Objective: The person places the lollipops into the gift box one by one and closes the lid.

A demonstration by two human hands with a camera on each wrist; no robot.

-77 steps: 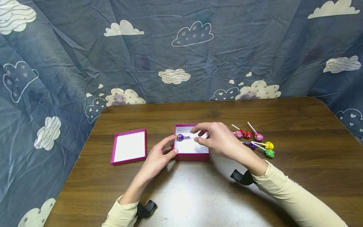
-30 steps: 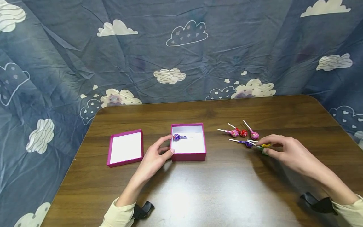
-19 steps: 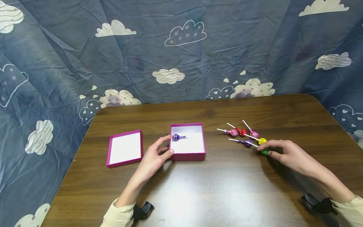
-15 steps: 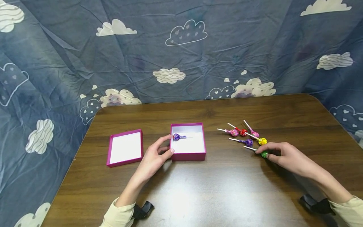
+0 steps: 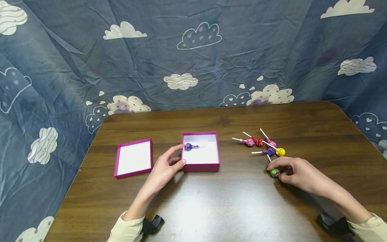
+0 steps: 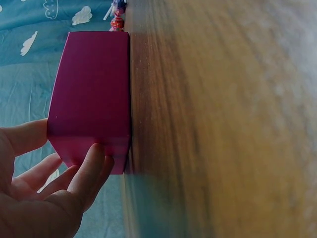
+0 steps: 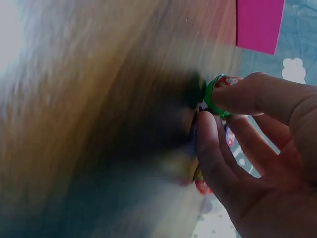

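A magenta box with a white inside stands mid-table, and one purple lollipop lies in it. Against the box's left side rests my left hand; in the left wrist view its fingertips touch the box wall. My right hand pinches the wrapped head of a green lollipop between thumb and fingers, low over the table. The green lollipop's stick points away, towards another purple lollipop. In the right wrist view, the fingers partly cover the green head.
A yellow lollipop, a red lollipop and two pink ones, one of them a pink lollipop on the left, lie together right of the box. The box lid lies upturned at the left. A cloud-patterned cloth hangs behind the table.
My right hand left the box, reached the lollipops, took the green one and drew it towards me, turning it. The outside purple lollipop shifted right. My left hand stays at the box.
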